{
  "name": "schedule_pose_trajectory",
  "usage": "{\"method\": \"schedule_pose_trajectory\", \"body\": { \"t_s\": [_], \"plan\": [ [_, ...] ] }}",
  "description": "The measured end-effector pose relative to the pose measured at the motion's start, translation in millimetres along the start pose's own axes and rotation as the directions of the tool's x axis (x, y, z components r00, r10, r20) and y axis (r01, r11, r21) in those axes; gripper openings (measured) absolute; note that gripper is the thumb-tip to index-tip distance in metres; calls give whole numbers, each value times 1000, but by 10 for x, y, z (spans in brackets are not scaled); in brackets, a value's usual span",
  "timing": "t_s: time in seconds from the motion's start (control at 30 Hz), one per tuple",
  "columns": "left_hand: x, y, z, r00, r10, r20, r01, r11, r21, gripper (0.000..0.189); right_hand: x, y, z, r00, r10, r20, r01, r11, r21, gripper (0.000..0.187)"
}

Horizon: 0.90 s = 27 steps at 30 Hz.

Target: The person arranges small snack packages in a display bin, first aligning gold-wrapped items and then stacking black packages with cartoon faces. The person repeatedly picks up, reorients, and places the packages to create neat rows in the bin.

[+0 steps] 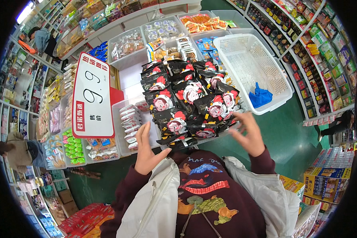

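Black snack packets with a cartoon face and red comb [193, 92] lie in overlapping rows in front of me. My left hand [147, 153] is at the near left corner of these rows, fingers spread and nothing held. Beside it, white-wrapped packets [129, 125] stand stacked in a clear plastic bin [116, 131]. Over the right near edge of the black packets is my right hand [248, 134], its fingers apart and curved, with no packet in them; whether its fingertips touch a packet I cannot tell.
A white perforated plastic basket [241, 56] holding a blue plastic bag [260, 95] stands at the right. A large price sign [93, 98] rises at the left. More snack bins [126, 47] line the far side. Two people [17, 148] [41, 38] are at the left, and another person's leg [333, 129] shows at the right.
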State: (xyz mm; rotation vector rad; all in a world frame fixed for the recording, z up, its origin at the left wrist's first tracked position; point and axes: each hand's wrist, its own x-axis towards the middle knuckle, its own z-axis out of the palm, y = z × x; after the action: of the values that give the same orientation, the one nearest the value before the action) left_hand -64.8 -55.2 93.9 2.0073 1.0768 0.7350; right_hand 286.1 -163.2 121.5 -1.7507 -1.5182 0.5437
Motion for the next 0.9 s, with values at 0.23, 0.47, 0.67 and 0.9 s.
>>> {"method": "schedule_pose_trajectory", "body": {
  "t_s": [0.23,0.47,0.67,0.9],
  "plan": [
    [254,223,132,975,221,-21,-211,954,213,102,234,-367,473,971,-234,49,238,967,-88,39],
    [321,386,77,968,216,-126,-195,968,156,92,341,-158,237,999,15,-46,2,936,352,28],
    [446,697,29,956,287,-59,-291,953,-82,92,469,-363,212,992,51,119,-122,681,722,29],
    [575,797,203,990,77,-119,-125,868,-480,93,548,-286,244,997,75,3,-57,734,676,26]
  ]
}}
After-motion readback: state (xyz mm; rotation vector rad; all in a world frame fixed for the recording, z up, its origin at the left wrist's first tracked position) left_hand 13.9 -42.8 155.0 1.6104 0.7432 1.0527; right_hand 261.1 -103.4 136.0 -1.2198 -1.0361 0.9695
